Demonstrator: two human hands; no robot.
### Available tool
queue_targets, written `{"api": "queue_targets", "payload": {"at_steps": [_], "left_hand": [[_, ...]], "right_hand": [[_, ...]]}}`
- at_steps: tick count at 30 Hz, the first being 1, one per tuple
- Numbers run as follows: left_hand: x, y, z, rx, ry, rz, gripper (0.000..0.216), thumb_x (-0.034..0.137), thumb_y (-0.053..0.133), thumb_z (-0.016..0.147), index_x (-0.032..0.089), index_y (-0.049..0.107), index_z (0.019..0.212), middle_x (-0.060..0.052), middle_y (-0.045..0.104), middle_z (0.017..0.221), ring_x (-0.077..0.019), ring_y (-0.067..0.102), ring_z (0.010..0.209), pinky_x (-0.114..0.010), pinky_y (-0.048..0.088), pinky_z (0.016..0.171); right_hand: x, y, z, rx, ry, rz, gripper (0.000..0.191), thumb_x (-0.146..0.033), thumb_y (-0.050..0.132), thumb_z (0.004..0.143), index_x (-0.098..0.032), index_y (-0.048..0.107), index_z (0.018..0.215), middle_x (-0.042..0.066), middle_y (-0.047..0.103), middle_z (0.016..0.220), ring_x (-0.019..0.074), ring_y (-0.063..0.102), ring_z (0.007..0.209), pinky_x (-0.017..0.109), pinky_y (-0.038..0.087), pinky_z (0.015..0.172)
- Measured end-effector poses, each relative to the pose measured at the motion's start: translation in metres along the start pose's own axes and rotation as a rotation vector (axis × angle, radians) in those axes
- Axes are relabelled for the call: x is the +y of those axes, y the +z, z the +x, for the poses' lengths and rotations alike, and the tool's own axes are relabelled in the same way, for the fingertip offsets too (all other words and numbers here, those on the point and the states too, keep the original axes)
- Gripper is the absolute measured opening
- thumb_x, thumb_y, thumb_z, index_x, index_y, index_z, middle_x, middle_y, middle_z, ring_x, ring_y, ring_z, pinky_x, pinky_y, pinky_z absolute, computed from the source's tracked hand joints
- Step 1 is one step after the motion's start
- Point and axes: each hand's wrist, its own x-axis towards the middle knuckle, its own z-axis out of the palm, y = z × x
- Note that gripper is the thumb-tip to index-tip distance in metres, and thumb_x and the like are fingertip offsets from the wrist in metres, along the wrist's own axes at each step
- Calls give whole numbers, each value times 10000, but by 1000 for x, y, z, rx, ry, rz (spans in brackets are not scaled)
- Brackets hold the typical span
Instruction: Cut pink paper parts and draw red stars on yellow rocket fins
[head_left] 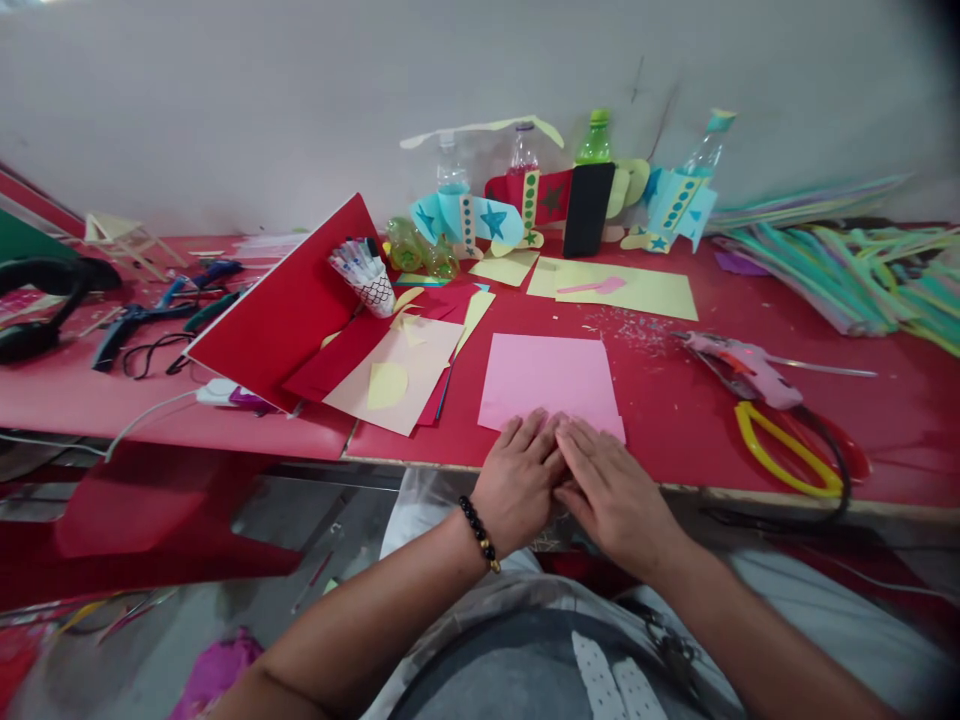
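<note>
Head view: my left hand (517, 480) and right hand (611, 492) lie flat, gripping nothing, fingertips pressing the near edge of the pink paper (551, 380) on the counter (675, 430). Uneven pressure could, I think, skew or crumple the sheet.

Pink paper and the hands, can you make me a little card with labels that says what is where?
Left hand: flat, fingers on the near edge of the pink paper; bead bracelet on the wrist
Right hand: flat, beside the left hand and touching it, on the same edge
Pink paper: lies flat on the red table, near its front edge
Glue gun: on the table, right of the paper
Pen cup: tipped over, behind and to the left
Bottles: decorated with paper wings, along the wall
</note>
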Motion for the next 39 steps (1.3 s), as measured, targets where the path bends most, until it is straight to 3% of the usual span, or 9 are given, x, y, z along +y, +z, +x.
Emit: {"api": "queue_targets", "payload": {"at_steps": [4,10,15,20,30,39], "left_hand": [[-1,0,-1,-20,9,-11,564,415,455,951,168,402,1455,-81,389,1524,-297,287,1430,-472,238,1176],[-1,-2,-2,-60,8,37,568,377,460,942,152,388,1459,-82,367,1537,-296,266,1440,-472,230,1181],[-5,-2,-3,-56,31,48,541,355,428,968,113,395,1451,-96,387,1524,-278,293,1430,-431,229,1186],[-17,-6,-12,-57,-12,40,566,445,395,988,125,389,1455,-75,395,1522,-240,312,1425,-402,249,1182],[-41,-21,-35,-88,-93,68,589,460,446,972,126,390,1454,-103,387,1522,-251,335,1419,-431,266,1180],[-47,-24,-45,-46,-133,97,565,427,491,960,136,416,1439,-103,398,1515,-250,358,1408,-448,305,1168]], "right_hand": [[-9,7,-3,-96,31,2,676,-399,487,933,-66,298,1490,207,378,1522,321,364,1404,482,385,1084],[-4,5,-2,-94,52,16,732,-456,497,921,-115,255,1522,192,376,1528,329,371,1401,498,422,1048],[-6,6,-3,-78,53,-33,687,-467,471,933,-66,341,1475,216,436,1483,332,414,1370,487,440,1029],[-4,11,-6,-89,37,-77,668,-505,506,911,-63,449,1409,224,430,1484,344,422,1360,488,416,1052],[-3,14,-7,-77,55,-118,668,-485,517,913,-63,425,1423,186,437,1491,309,403,1376,453,388,1077],[20,5,-38,-43,183,-199,665,-517,463,931,-63,422,1415,194,477,1459,331,432,1355,510,360,1068]]}}
